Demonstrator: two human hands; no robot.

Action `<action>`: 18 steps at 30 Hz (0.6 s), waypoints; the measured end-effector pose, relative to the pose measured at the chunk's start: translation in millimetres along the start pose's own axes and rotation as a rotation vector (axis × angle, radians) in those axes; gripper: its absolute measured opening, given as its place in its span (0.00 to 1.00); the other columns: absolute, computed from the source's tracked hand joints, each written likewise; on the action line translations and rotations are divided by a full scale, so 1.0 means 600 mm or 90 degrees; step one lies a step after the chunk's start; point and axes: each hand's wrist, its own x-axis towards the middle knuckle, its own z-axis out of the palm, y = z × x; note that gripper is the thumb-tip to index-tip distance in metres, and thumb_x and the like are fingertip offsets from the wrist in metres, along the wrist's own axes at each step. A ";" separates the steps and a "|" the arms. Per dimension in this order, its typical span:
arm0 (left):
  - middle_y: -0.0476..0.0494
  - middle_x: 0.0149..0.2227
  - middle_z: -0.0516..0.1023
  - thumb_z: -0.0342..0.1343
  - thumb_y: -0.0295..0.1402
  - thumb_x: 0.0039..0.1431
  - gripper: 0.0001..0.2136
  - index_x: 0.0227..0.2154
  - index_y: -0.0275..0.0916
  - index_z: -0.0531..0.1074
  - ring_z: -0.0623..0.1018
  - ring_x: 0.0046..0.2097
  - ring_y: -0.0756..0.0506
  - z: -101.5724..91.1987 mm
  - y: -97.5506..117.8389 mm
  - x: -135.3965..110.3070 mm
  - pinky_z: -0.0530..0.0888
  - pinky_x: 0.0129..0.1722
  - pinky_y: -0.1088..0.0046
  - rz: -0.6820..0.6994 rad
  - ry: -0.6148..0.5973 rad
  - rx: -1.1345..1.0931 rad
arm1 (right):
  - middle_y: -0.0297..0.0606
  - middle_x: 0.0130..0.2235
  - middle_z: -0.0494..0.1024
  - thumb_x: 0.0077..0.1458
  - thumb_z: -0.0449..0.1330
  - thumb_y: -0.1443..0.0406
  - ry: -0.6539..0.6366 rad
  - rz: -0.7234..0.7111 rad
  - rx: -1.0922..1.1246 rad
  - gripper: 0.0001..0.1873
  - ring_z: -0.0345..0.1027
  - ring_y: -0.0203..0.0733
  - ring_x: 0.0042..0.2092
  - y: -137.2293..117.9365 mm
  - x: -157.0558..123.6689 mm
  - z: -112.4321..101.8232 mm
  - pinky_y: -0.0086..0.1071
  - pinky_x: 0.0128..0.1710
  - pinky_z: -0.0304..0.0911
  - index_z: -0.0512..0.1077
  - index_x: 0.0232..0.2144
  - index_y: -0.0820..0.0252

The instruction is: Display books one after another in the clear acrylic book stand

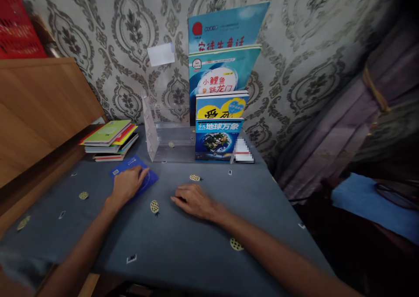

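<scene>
My left hand (pixel 127 184) rests palm down over a blue thin book (pixel 150 181), its fingers curled and the thumb lying along the cover. The book is flat on the table, and its near edge is partly hidden under the hand. To the right, my right hand (pixel 193 201) lies loosely closed on the tablecloth with nothing visible in it. Ahead stands a clear tiered book rack (pixel 175 136). In its right side several books stand upright in rising steps, the front one an earth-covered blue book (pixel 218 142), the rearmost a tall teal book (pixel 225 28).
Behind the blue book is a stack of books (pixel 109 135). A wooden panel (pixel 42 109) borders the table on the left, with a red basket (pixel 19 26) above. Patterned wallpaper backs the table. At right hang a purple curtain (pixel 347 118) and a blue cloth (pixel 369 205) with glasses.
</scene>
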 end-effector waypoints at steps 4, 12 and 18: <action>0.28 0.64 0.67 0.40 0.43 0.68 0.26 0.59 0.32 0.67 0.67 0.65 0.35 0.049 -0.085 0.047 0.68 0.58 0.56 0.000 0.057 -0.006 | 0.33 0.26 0.71 0.65 0.57 0.65 -0.008 0.009 -0.009 0.17 0.59 0.33 0.28 0.000 0.000 0.001 0.29 0.29 0.47 0.70 0.23 0.62; 0.32 0.71 0.53 0.35 0.42 0.68 0.30 0.68 0.32 0.55 0.54 0.71 0.37 0.120 -0.121 0.042 0.58 0.65 0.47 -0.007 -0.029 -0.039 | 0.33 0.27 0.73 0.65 0.57 0.64 -0.015 0.000 -0.003 0.16 0.62 0.34 0.29 0.003 0.001 0.001 0.29 0.30 0.49 0.72 0.25 0.62; 0.30 0.69 0.56 0.36 0.41 0.68 0.30 0.66 0.29 0.58 0.57 0.70 0.36 0.120 -0.074 -0.005 0.60 0.64 0.46 0.026 0.017 -0.026 | 0.36 0.29 0.75 0.67 0.56 0.63 0.018 -0.055 -0.049 0.15 0.66 0.36 0.32 0.001 -0.007 0.001 0.30 0.32 0.54 0.72 0.27 0.62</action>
